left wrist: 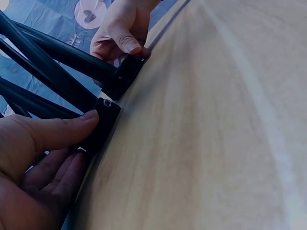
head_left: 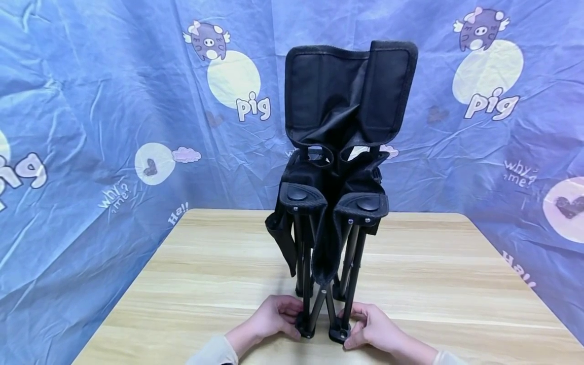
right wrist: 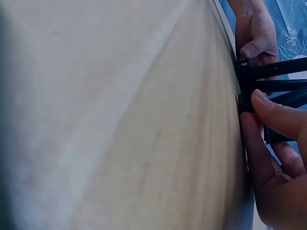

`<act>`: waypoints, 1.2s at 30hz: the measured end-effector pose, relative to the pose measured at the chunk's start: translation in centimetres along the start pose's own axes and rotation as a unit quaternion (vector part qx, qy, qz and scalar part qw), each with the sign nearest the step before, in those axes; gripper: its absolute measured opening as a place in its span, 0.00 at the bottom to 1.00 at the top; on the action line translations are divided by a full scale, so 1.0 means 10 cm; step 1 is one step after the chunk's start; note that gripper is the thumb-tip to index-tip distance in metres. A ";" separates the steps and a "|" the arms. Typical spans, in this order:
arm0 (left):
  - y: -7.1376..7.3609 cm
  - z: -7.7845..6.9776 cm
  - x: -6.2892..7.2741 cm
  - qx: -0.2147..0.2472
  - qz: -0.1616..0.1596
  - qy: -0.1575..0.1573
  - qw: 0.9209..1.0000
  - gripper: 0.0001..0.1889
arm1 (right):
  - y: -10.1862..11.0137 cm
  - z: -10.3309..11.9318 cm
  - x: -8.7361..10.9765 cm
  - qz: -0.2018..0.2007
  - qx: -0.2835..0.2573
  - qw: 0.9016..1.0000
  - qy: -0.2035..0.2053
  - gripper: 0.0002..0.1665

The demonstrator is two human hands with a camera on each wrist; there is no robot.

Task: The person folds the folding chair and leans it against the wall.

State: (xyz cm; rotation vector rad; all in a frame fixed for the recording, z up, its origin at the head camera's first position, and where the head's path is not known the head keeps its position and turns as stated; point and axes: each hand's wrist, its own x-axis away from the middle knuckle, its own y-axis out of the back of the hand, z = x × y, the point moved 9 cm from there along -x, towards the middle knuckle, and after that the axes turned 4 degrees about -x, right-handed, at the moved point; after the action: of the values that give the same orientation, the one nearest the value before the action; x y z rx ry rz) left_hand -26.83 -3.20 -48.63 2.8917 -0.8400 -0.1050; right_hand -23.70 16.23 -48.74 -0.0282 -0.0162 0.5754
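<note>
A black folding camp chair stands upright on the table, drawn narrow, its fabric seat sagging between the legs. With thumb and fingers, my left hand grips the front left foot. The front right foot is held the same way by my right hand. Up close in the left wrist view, my left thumb presses on a plastic foot. In the right wrist view, my right thumb lies against the other foot. The two front feet are a small distance apart.
The wooden table reaches out on both sides of the chair. Behind it hangs a blue printed cloth. The creased backrest rises high above the seat, and a fabric pouch dangles at the chair's left side.
</note>
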 end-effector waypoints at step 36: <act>0.12 -0.03 -0.35 -0.044 -0.036 -0.001 0.998 0.30 | 0.37 0.04 -0.31 -0.059 0.072 0.995 -0.035 0.26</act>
State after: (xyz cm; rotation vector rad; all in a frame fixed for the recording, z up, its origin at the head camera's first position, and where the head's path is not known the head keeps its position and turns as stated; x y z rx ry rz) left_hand -30.34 -2.29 -48.10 2.8391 -0.7128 -0.1468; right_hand -28.30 17.61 -48.47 0.1328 -0.0438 0.4572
